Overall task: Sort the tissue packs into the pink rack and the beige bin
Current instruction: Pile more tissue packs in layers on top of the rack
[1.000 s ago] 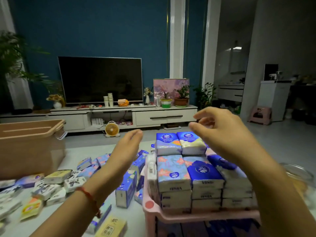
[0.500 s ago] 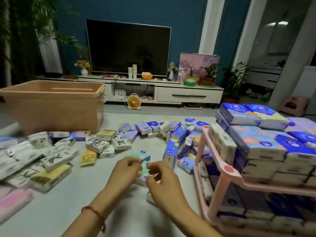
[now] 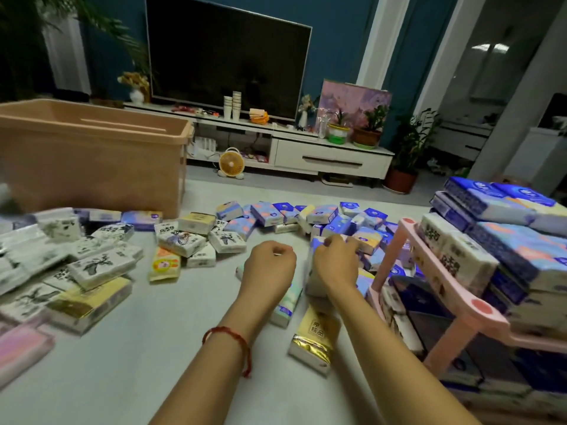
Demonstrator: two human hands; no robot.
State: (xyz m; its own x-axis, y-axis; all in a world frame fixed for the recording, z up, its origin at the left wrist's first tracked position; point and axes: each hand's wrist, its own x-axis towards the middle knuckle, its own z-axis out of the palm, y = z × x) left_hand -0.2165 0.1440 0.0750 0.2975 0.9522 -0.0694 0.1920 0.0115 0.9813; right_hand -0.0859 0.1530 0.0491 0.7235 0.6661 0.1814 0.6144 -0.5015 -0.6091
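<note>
The beige bin (image 3: pixel 92 154) waits at the left behind loose tissue packs (image 3: pixel 181 240), the left hand (image 3: pixel 268 268) curls above a mint pack (image 3: pixel 287 305), grip impossible to tell, and the right hand (image 3: pixel 336 262) pinches a blue-and-white pack (image 3: pixel 313 277), likely bound for the well-stacked pink rack (image 3: pixel 487 317), all on a pale surface (image 3: pixel 122 363) facing a television (image 3: pixel 227 53).

Pink rack (image 3: pixel 478 311): moulded plastic, smooth, low sheen. Tissue packs (image 3: pixel 518 256) on it: thin printed plastic film, glossy. Gold pack (image 3: pixel 316 338) just left of rack: shiny foil-look wrap, crinkled at near end. Blue-and-white pack (image 3: pixel 313 277) your right hand (image 3: pixel 336 262) grips, left of rack: same slick film. Beige bin (image 3: pixel 92 167), far left of rack: smooth matt plastic. Worktop (image 3: pixel 122 378) under rack: pale, matt, smooth. Your left wrist: red woven cord (image 3: pixel 236 336).
</note>
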